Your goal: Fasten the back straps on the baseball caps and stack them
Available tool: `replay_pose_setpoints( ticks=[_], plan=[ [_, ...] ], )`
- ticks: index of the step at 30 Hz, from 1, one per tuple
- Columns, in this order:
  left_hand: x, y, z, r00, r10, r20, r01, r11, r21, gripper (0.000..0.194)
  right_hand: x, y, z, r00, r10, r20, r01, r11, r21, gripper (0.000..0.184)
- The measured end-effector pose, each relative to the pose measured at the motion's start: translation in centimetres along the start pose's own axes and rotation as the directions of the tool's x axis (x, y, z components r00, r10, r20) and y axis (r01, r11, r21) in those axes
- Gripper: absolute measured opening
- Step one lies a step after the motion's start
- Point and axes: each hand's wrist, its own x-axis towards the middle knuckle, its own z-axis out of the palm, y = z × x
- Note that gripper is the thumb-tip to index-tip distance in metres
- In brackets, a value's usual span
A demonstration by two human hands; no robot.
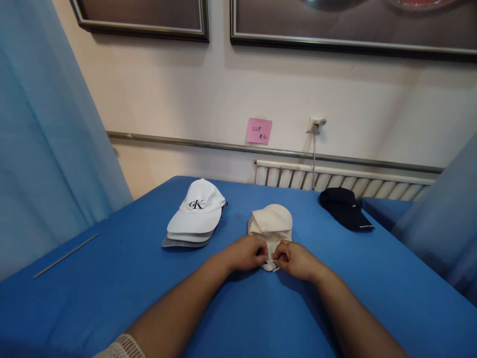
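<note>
A beige cap (276, 217) lies on the blue-covered table in front of me, its back opening and strap toward me. My left hand (246, 252) is closed on the near left edge of this cap, fingers curled in at the opening. Opposite it, my right hand (298, 258) pinches the cap near the strap end, thumb and fingers together. The fingertips partly cover the strap, so its fastening is hard to make out. To the left sits a stack of caps, topped by a white cap (203, 199) with black letters, with grey brims beneath.
A dark navy cap (341, 206) rests at the far right of the blue table cover (130, 293). A thin stick (66, 255) lies at the left. Behind are a radiator (286, 175), a wall pipe (208, 144) and a pink note (259, 131). Blue curtains (48, 124) hang at both sides.
</note>
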Motion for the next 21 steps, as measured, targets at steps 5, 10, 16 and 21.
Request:
replay_pose_setpoints(
  ticks=[5,10,16,21],
  plan=[
    [-0.2,-1.2,-2.3,0.921,-0.201,-0.334,0.198,0.979,-0.041,0.018,0.3,-0.5,0.5,0.999,-0.026,-0.019,0.028,0.993,0.114,0.009],
    [-0.1,-2.6,-1.8,0.873,-0.305,-0.382,0.330,0.944,0.000,0.020,0.9,-0.5,0.6,0.980,-0.043,-0.196,0.031,0.997,-0.066,0.011],
    [0.3,-3.4,0.1,0.895,-0.316,-0.314,0.330,0.944,-0.012,0.022,1.5,1.9,0.1,0.867,0.171,-0.468,-0.276,0.947,-0.166,0.010],
    [0.6,-3.2,-0.1,0.917,-0.251,-0.310,0.252,0.967,-0.037,0.021,1.7,3.0,0.2,0.887,0.190,-0.421,-0.289,0.939,-0.185,0.009]
  ],
)
